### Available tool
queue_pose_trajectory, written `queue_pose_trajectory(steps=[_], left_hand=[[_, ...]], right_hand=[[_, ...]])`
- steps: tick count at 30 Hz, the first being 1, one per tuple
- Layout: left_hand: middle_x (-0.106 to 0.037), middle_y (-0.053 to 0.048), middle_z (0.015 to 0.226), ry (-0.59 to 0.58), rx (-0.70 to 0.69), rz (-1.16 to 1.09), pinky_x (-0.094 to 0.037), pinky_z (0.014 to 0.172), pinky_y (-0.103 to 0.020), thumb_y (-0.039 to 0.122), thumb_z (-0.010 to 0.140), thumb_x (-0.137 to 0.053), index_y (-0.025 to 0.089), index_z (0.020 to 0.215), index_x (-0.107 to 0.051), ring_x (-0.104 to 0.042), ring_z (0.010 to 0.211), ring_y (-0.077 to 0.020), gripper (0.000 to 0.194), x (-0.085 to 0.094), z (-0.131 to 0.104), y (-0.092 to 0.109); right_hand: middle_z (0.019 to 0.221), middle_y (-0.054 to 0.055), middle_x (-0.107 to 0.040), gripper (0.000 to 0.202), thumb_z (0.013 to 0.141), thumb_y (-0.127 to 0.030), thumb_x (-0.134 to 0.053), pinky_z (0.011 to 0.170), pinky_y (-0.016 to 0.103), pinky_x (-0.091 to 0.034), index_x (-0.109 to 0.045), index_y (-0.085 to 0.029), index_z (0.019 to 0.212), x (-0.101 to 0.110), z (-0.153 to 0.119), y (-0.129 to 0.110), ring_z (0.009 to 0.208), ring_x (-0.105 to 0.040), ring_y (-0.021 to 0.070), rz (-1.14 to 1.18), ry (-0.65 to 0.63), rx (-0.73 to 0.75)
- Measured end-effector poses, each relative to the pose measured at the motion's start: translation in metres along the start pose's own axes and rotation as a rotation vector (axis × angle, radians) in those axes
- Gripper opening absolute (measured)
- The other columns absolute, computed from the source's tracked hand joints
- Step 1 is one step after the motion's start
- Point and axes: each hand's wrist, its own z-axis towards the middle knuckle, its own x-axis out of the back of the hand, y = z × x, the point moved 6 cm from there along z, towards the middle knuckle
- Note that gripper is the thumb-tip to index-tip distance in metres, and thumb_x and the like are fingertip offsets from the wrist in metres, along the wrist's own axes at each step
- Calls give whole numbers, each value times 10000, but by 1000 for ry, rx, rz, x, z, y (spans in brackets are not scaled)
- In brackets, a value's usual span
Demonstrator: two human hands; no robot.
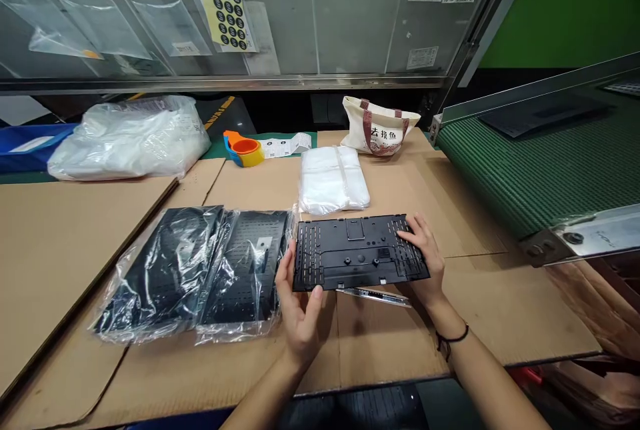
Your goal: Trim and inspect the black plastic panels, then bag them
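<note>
Both my hands hold a black plastic cover panel (360,251) with rows of vent slots, tilted up over the cardboard. My left hand (300,310) grips its left end, thumb at the lower edge. At the right end, my right hand (425,257) has its fingers on the panel's face and edge. Partly under the panel lies a slim metal utility knife (380,297). To the left, two similar black panels in clear plastic bags, one (163,263) beside the other (245,267), rest side by side on the cardboard.
Behind the panel lies a stack of clear bags (334,180). Further back are a canvas tote (380,127), an orange and yellow tape holder (245,149) and a large plastic bundle (133,140). A green conveyor belt (545,143) stands at the right, a raised cardboard sheet (65,237) at the left.
</note>
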Motion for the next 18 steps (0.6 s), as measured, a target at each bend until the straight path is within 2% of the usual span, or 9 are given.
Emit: queue_pose_trajectory(steps=[2, 5, 6, 8, 11, 13, 16, 18], left_hand=[[-242, -31, 1598, 16, -3, -56, -255, 1201, -445, 279, 917, -481, 298, 1476, -281, -190, 1474, -254, 594, -1, 0, 0], [-225, -22, 1603, 15, -60, -82, -205, 1217, -445, 323, 924, -457, 308, 1494, -256, -174, 1478, -254, 604, -1, -2, 1], [-221, -23, 1605, 2, -77, -54, -190, 1221, -437, 314, 929, -455, 308, 1503, -237, -173, 1478, -248, 614, -1, -3, 1], [-236, -32, 1599, -56, -76, 51, -192, 1221, -418, 262, 937, -462, 308, 1510, -213, -200, 1473, -232, 627, -1, -5, -1], [-447, -69, 1480, -258, -73, 262, -331, 1161, -404, 204, 932, -485, 284, 1453, -349, -412, 1375, -227, 544, -5, -2, 11], [-613, -74, 1296, -483, -125, 388, -470, 1035, -372, 204, 928, -492, 270, 1361, -472, -581, 1203, -219, 438, -12, 5, 33], [-691, -64, 1148, -831, -272, 591, -551, 860, -333, 254, 915, -524, 271, 1309, -530, -668, 1024, -223, 394, -26, 19, 76], [-712, -70, 1081, -906, -371, 739, -556, 782, -332, 319, 922, -525, 251, 1270, -568, -690, 938, -238, 357, -33, 38, 94]], right_hand=[[1224, 31, -682, 246, 859, -175, -578, 1056, 486, -448, -721, -283, 1028, -2, 1, 7, 1236, -570, 231, 126, -56, -80], [1005, 49, -758, 59, 746, -250, -722, 1007, 455, -487, -766, -253, 785, -12, -4, 29, 1035, -682, 249, 438, -80, -416], [924, 54, -767, 52, 681, -266, -781, 973, 449, -509, -761, -241, 722, -17, -8, 36, 959, -702, 255, 529, -63, -530], [806, 46, -763, 168, 577, -287, -856, 881, 433, -555, -748, -222, 688, -26, -15, 45, 825, -713, 247, 645, -7, -688], [770, 21, -747, 291, 558, -362, -881, 733, 386, -591, -737, -210, 759, -33, -21, 54, 730, -698, 213, 721, 98, -785], [793, 5, -740, 325, 571, -401, -879, 660, 343, -592, -719, -214, 783, -33, -23, 60, 710, -686, 187, 779, 174, -847], [834, -12, -731, 330, 598, -401, -873, 604, 284, -586, -688, -218, 802, -27, -23, 68, 714, -679, 156, 856, 270, -922], [840, -22, -727, 344, 593, -388, -881, 586, 246, -580, -673, -218, 809, -24, -23, 72, 714, -677, 135, 901, 323, -961]])
